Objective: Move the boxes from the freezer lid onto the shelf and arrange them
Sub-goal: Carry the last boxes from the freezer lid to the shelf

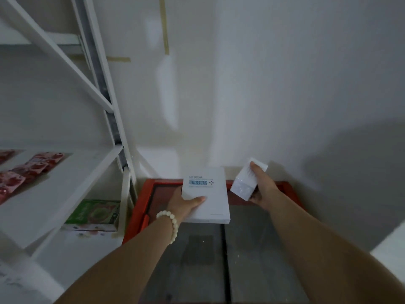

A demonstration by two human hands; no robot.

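Head view, looking down at a chest freezer.

Left hand (186, 205) grips the near-left edge of a flat white box (206, 194) printed "MEDICAL" with a blue label. The thumb (196, 199) is pressed flat on the top face; the other fingers are under the box, hidden. White bead bracelet (171, 222) on that wrist.

Right hand (263, 187) is curled round a small white box (245, 183), held tilted, one digit lying along its upper side and the rest wrapped beneath.

Both boxes are over the far end of the freezer lid (263, 249), which has dark glass panels in a red frame. Cannot tell whether the flat box touches the glass.

White metal shelf (54, 194) stands just left of the freezer. Red packets (30, 170) lie on its board; a green carton (96, 212) sits on the level below. Neither box is on the shelf yet.
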